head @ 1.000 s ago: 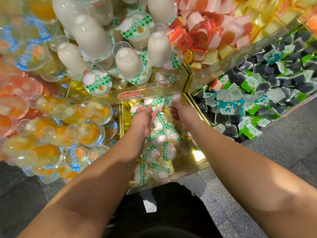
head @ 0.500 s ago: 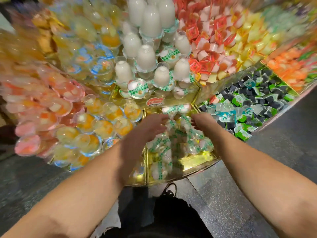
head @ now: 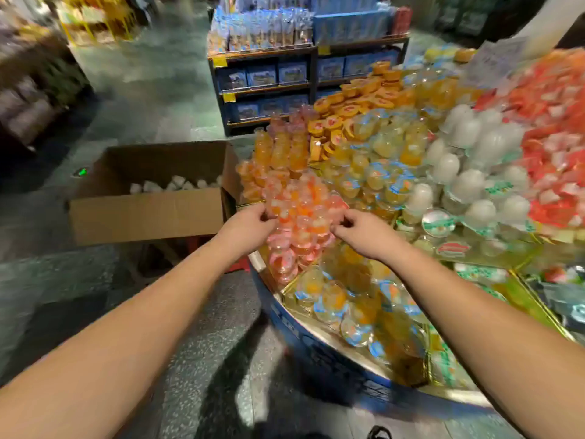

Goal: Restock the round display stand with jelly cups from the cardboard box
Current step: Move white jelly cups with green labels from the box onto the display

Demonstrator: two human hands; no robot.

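The open cardboard box (head: pixel 145 213) stands on the floor at the left, with white jelly cups (head: pixel 177 183) showing inside it. The round display stand (head: pixel 316 343) with its blue rim fills the right side, piled with cups in wedges. White jelly cups with green lids (head: pixel 468 185) lie at its right. My left hand (head: pixel 250 221) and my right hand (head: pixel 361 231) hover side by side in front of a heap of pink and orange cups (head: pixel 300 213). Both have loosely curled fingers, and I see nothing held in them. The picture is motion-blurred.
A dark shelf unit (head: pixel 269 74) with blue boxes stands behind the stand. Yellow fruit cups (head: pixel 335 299) lie in the near wedge below my right arm. Grey speckled floor (head: pixel 158 90) stretches to the left and behind the box.
My view has swung left from the white-cup compartment to the box and the pink cups. Both hands left the green-lidded cups and now hang curled above the stand's edge.
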